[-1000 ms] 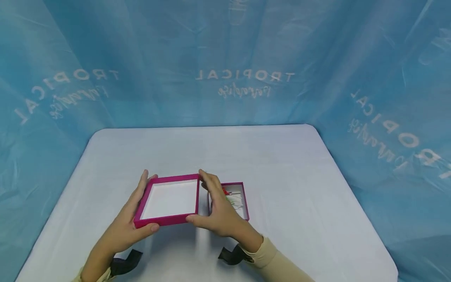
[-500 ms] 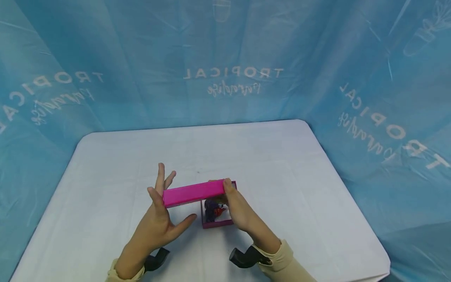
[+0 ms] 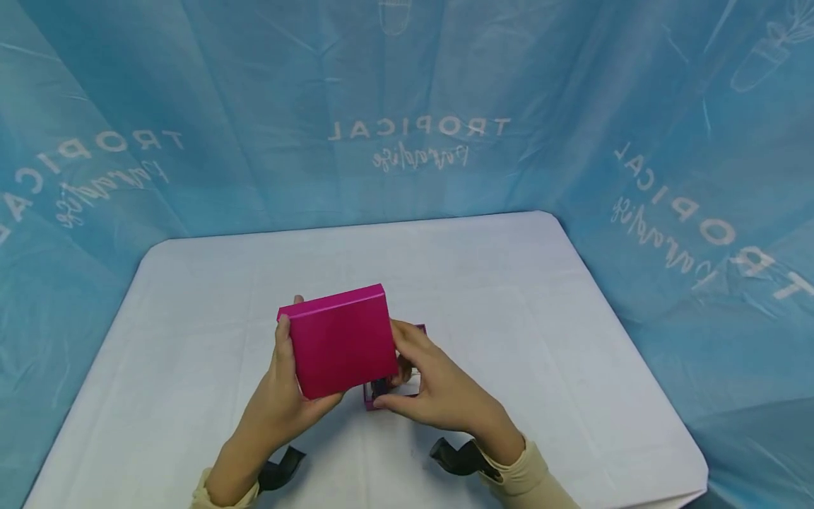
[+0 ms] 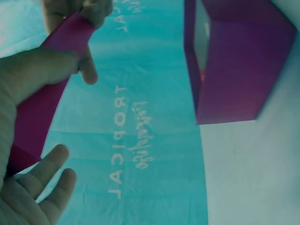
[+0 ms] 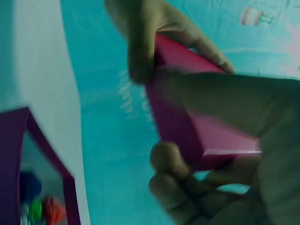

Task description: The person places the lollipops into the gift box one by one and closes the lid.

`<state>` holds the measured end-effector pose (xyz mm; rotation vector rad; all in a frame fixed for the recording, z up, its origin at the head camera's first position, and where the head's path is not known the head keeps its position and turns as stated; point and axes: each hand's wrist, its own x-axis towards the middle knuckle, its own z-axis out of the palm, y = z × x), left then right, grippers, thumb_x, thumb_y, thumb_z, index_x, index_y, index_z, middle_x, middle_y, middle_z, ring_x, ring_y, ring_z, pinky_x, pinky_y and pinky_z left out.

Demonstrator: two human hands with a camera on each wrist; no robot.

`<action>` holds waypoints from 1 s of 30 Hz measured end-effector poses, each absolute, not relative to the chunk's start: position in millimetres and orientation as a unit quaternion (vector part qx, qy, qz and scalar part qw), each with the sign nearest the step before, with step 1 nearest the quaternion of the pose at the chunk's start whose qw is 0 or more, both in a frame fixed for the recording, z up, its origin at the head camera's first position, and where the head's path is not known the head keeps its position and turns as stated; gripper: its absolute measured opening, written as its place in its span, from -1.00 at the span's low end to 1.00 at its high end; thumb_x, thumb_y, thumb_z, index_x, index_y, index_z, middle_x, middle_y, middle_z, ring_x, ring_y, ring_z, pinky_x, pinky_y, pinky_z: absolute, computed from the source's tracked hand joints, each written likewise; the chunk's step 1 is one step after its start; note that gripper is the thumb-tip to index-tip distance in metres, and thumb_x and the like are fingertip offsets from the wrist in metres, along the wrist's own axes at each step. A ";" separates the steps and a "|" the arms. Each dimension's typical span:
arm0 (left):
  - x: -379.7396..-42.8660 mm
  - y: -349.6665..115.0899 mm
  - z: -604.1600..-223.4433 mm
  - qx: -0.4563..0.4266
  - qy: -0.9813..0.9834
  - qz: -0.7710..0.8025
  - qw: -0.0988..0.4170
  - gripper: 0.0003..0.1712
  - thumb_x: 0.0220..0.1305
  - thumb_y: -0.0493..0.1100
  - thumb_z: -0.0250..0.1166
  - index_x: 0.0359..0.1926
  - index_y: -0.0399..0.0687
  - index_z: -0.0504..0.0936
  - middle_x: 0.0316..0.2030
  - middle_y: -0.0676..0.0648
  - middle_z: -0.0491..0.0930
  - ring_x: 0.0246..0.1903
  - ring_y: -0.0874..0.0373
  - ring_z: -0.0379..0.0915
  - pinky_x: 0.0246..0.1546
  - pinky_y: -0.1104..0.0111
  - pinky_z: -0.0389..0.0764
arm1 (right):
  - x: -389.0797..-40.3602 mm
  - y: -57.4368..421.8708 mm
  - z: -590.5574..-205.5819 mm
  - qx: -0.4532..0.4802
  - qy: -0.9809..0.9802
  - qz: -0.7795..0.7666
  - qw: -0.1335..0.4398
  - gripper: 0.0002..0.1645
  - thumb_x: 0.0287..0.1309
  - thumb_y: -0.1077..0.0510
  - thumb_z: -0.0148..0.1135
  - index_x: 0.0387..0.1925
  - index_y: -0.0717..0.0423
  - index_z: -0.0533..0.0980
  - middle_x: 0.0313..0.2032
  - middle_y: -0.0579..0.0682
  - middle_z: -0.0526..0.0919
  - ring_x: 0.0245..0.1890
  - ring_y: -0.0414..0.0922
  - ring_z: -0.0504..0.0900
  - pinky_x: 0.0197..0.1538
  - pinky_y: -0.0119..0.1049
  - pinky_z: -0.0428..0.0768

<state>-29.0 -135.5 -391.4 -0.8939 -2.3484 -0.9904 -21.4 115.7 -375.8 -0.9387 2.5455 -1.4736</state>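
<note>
A magenta box lid (image 3: 343,343) is raised and tilted above the table, its outer face toward the head camera. My left hand (image 3: 280,396) grips it along the left side, with the thumb at the lower edge. Beside its right edge is my right hand (image 3: 445,385); the fingers are at that edge, and the thumb stands apart from it, below. Behind the lid and right hand sits the open box base (image 3: 422,327), mostly hidden. Small items in it, among them a red item (image 5: 55,210) and a green item (image 5: 35,210), show in the right wrist view.
A white cloth covers the table (image 3: 540,318). Blue curtains (image 3: 413,191) with mirrored lettering surround its back and sides. Dark straps (image 3: 464,458) hang at both wrists, close to the tabletop.
The lid has turned from its white inside facing the head camera, through edge-on, to its magenta outside. The left hand, spread half a second ago, now grips it; the right thumb has come away.
</note>
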 end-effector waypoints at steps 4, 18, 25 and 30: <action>-27.3 -131.2 -388.4 -0.290 -0.856 -0.398 0.161 0.66 -0.51 -0.18 0.70 0.49 -0.17 -0.32 0.34 -0.12 0.15 0.17 0.11 0.21 -0.22 0.22 0.68 | -25.2 121.5 -381.1 -0.341 0.835 -0.431 -0.044 0.30 -0.13 0.13 0.53 0.50 -0.07 -0.11 0.40 -0.12 0.08 -0.10 -0.29 0.42 -0.25 -0.50 0.58; -32.5 -107.1 -400.4 -0.256 -0.851 -0.457 0.027 0.63 -0.34 0.28 0.57 0.49 0.13 -0.46 0.27 0.17 0.18 0.27 0.22 0.02 -0.08 0.21 0.61 | -32.9 147.1 -380.8 -0.295 0.897 -0.314 -0.098 0.57 -0.41 -0.46 0.45 0.50 -0.01 -0.21 0.31 -0.10 0.22 -0.08 -0.28 0.40 -0.14 -0.37 0.54; -39.4 -100.1 -406.8 -0.246 -0.873 -0.417 0.052 0.57 -0.42 0.44 0.50 0.49 0.19 -0.29 0.41 0.13 -0.01 0.29 0.15 0.03 0.02 0.00 0.52 | -37.1 155.6 -388.6 -0.299 0.894 -0.316 -0.109 0.58 -0.45 -0.52 0.41 0.50 -0.02 -0.17 0.46 -0.13 -0.05 0.25 -0.21 0.24 0.13 -0.07 0.32; -45.9 -96.8 -413.7 -0.265 -0.887 -0.366 0.097 0.58 -0.41 0.54 0.41 0.51 0.02 -0.24 0.48 0.05 -0.16 0.38 0.08 -0.06 0.29 -0.16 0.09 | -39.7 161.2 -393.0 -0.300 0.900 -0.297 -0.112 0.60 -0.44 -0.53 0.40 0.50 0.10 -0.16 0.45 -0.04 -0.02 0.37 -0.07 0.07 0.28 0.02 0.24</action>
